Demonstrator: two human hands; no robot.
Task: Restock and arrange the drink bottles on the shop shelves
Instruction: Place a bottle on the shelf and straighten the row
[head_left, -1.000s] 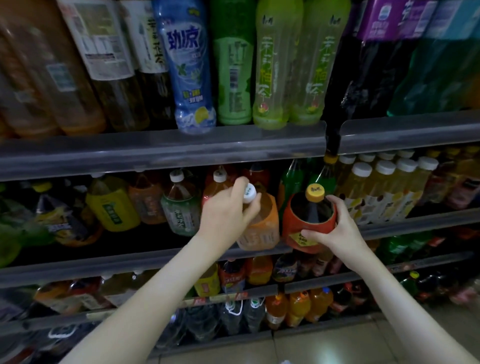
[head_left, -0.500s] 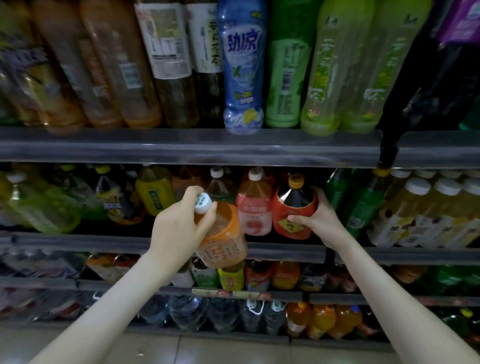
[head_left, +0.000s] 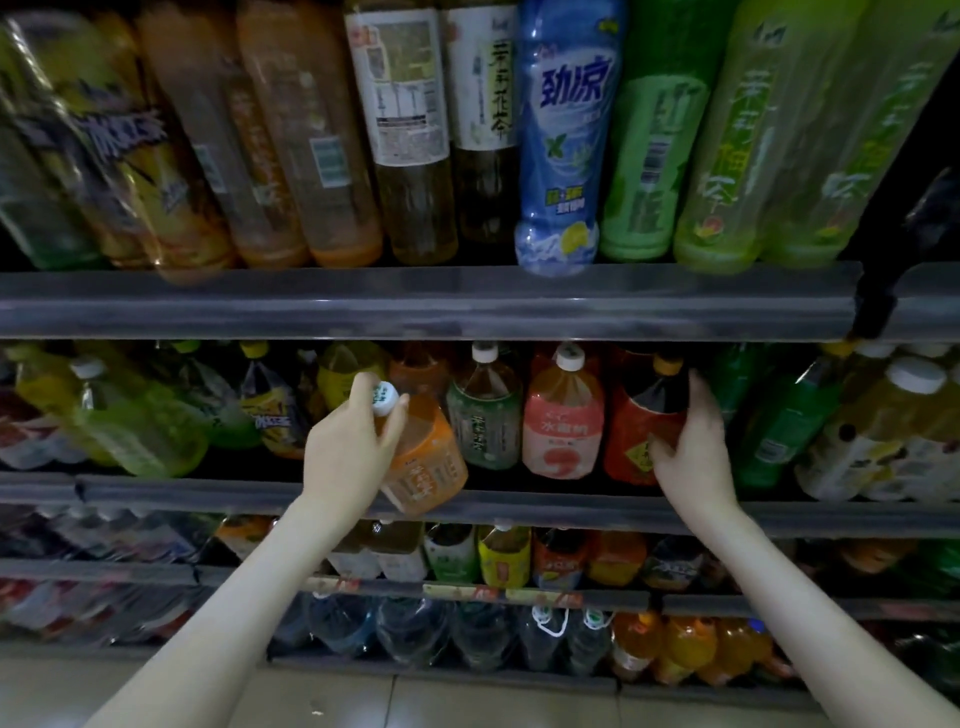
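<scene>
Left hand (head_left: 348, 457) clamped round neck of orange bottle (head_left: 426, 462), centre frame, tilted, base over rail (head_left: 519, 506) of middle shelf. Right hand (head_left: 685, 452) wrapped on side of red bottle (head_left: 634, 431), centre right, same shelf. Both likely full: heavy, smooth plastic, slightly squashy, probably slippery at label. Neck grip fine for steering; better supported at body or base. Rear rows dark, left edge blurred, right fingertips partly hidden.
</scene>
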